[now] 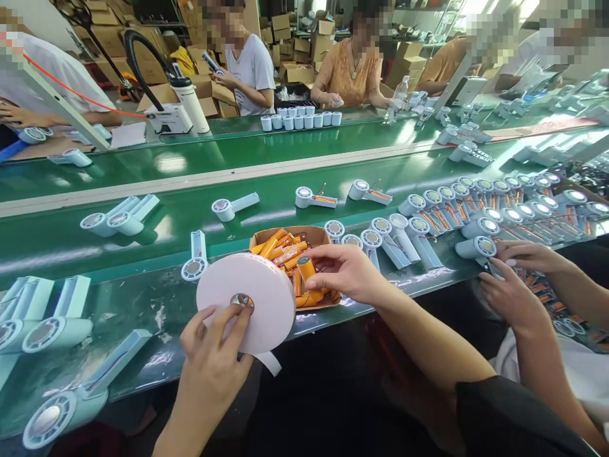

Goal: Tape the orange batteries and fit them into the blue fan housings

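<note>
My left hand (pixel 216 355) grips a large white roll of tape (pixel 261 285), with fingers hooked at its centre hole. A loose strip of tape hangs from the roll's lower edge. Between the thumb and fingers of my right hand (pixel 349 270) is an orange battery (pixel 307 270), held upright just right of the roll. Under and behind it stands a cardboard box (pixel 316 235) of orange batteries (pixel 285 247), partly hidden by the roll. A light-blue fan housing (pixel 194 266) lies just beyond the roll, on the left.
More light-blue housings (pixel 64 406) lie at the left, and many stand in rows (pixel 428 203) at the right. A co-worker's hands (pixel 514 292) handle one there. Across the green conveyor (pixel 190 171), other people sit near white cups (pixel 304 120).
</note>
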Demonstrator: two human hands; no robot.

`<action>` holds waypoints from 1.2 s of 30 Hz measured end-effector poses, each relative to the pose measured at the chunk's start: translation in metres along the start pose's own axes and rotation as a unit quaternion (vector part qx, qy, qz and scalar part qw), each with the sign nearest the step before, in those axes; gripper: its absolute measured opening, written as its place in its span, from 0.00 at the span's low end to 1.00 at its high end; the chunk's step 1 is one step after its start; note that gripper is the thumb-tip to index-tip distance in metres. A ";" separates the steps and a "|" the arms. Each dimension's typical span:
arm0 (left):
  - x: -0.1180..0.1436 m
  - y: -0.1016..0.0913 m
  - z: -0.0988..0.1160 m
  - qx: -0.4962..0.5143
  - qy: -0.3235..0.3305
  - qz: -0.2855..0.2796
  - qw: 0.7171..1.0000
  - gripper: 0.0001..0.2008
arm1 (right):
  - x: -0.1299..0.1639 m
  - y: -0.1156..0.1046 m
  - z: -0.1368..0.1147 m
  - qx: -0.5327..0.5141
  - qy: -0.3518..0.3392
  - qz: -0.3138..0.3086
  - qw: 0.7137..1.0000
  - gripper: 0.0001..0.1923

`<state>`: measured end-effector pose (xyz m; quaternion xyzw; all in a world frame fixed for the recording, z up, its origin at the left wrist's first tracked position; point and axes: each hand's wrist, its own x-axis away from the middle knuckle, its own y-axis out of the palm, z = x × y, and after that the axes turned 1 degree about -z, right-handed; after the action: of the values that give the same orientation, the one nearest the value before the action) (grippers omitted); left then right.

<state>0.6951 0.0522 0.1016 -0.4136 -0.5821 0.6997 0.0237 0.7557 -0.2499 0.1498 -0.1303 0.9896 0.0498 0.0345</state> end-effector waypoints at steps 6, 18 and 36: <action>0.001 -0.001 -0.010 -0.028 0.027 -0.001 0.999 0.40 | 0.004 0.002 -0.002 0.090 0.012 -0.002 0.996 0.26; -0.009 0.018 0.043 -0.079 -0.076 0.061 0.992 0.36 | 0.010 0.067 0.053 -0.222 -0.026 0.337 0.914 0.32; -0.170 0.040 -0.072 0.209 -0.003 -0.356 0.911 0.27 | 0.013 -0.052 0.025 0.005 -0.214 0.344 0.914 0.33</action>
<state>0.8682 0.0097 0.1635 -0.1623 -0.5312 0.7520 0.3549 0.7585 -0.3008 0.1187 0.2323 0.9425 0.0801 0.2268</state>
